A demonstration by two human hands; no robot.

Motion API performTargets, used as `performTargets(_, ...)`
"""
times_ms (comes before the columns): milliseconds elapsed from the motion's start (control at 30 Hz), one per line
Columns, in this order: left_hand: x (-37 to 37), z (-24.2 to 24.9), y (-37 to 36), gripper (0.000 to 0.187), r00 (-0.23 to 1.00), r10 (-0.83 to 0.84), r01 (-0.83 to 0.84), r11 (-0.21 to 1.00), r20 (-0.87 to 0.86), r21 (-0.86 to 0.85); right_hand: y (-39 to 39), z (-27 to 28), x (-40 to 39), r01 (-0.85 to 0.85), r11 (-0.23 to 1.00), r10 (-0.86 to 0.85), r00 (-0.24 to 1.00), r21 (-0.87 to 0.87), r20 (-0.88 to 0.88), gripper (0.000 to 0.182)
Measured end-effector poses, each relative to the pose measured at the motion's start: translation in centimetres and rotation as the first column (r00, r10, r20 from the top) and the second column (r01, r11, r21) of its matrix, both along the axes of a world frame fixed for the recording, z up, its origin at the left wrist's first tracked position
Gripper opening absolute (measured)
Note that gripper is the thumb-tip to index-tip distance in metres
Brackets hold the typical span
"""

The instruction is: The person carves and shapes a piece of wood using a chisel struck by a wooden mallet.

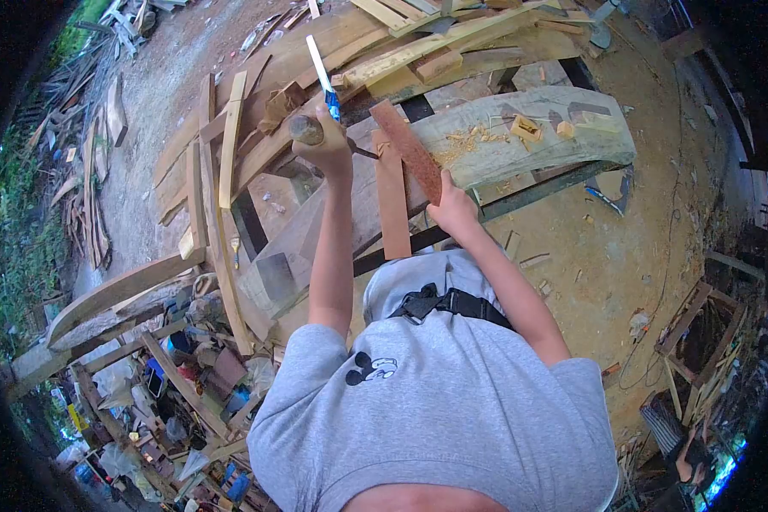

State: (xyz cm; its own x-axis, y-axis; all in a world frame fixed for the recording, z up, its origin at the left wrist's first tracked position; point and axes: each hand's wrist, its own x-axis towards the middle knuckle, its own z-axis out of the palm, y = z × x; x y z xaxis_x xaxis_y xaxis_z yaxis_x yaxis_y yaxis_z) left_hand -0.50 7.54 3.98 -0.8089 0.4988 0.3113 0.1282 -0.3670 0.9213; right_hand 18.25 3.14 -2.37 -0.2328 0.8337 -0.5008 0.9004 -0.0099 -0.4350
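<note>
My left hand [326,158] is closed round a tool with a rounded wooden handle end [305,130]. A thin dark shaft [364,153] sticks out on its right side, towards the boards; the tool's kind I cannot tell. Just beyond these fingers is a slim blue and white object [332,104]. My right hand [454,207] grips the near end of a reddish-brown wooden strip [408,149]. That strip slants across a second, flatter brown board [392,209], which runs back towards my waist. Both overlap the thick pale plank [486,128] of the bench.
Wood shavings [465,141] and a small wooden block [526,129] lie on the plank. Long boards [367,51] are stacked behind it. A blue-edged triangular tool [610,194] is at the right. Mixed scrap [171,392] fills the lower left, and a wooden frame [700,333] stands lower right.
</note>
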Motion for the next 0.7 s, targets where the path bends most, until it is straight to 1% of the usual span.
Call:
performTargets(267,0.0,-0.7,0.2,0.027,0.995,0.046,-0.052,0.997,-0.093,-0.061,0.0,0.0,0.0,0.006,1.0,-0.006,1.0,-0.017,0.006,0.077)
performTargets(400,0.2,-0.7,0.2,0.027,0.997,0.043,-0.047,0.997,-0.07,-0.058,0.0,-0.1,0.0,0.006,1.0,-0.006,1.0,-0.014,0.006,0.077)
performTargets(567,0.1,-1.4,0.3,0.028,0.994,0.036,-0.039,0.999,-0.1,-0.021,0.1,0.2,0.0,0.014,0.999,-0.014,1.0,-0.032,-0.003,0.077)
performTargets(700,0.5,-0.8,0.2,0.028,0.996,0.019,-0.02,1.0,-0.087,-0.017,0.0,0.1,0.1,0.019,1.0,-0.019,1.0,-0.016,-0.019,0.075)
